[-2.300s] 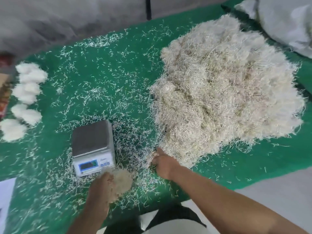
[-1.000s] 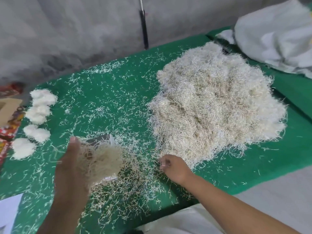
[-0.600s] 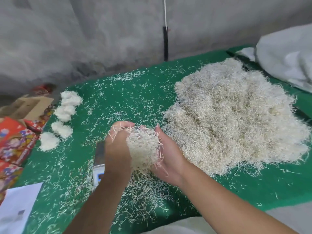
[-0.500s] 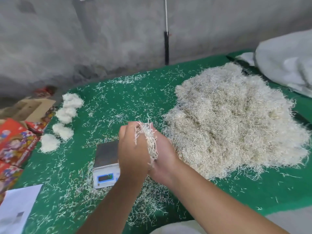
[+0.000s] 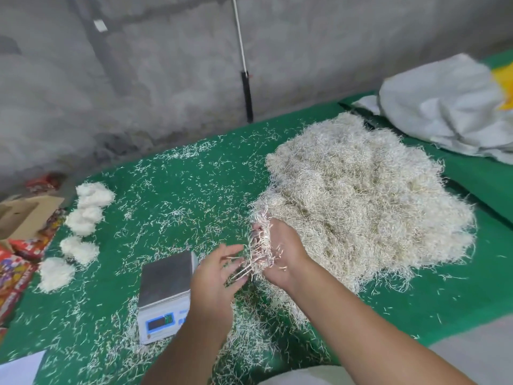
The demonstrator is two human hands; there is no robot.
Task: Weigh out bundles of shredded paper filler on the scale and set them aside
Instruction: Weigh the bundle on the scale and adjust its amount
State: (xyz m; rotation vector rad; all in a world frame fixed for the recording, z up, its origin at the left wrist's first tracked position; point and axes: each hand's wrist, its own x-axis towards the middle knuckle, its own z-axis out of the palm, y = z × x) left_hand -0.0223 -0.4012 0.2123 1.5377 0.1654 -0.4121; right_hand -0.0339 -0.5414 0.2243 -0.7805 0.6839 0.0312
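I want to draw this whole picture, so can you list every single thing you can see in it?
big filler pile: one, beige, right on green table
finished bundles: four, white, row at left edge
scale: one, white with steel top, near centre, nothing on it
held bundle: one, beige, above table
boxes: several, brown and red, far left
cloth: one, grey, far right
paper sheet: one, white, bottom left
left hand: open, beside the bundle
right hand: holds the bundle

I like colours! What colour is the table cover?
Green, as the head view shows; the table cover is strewn with pale shreds.
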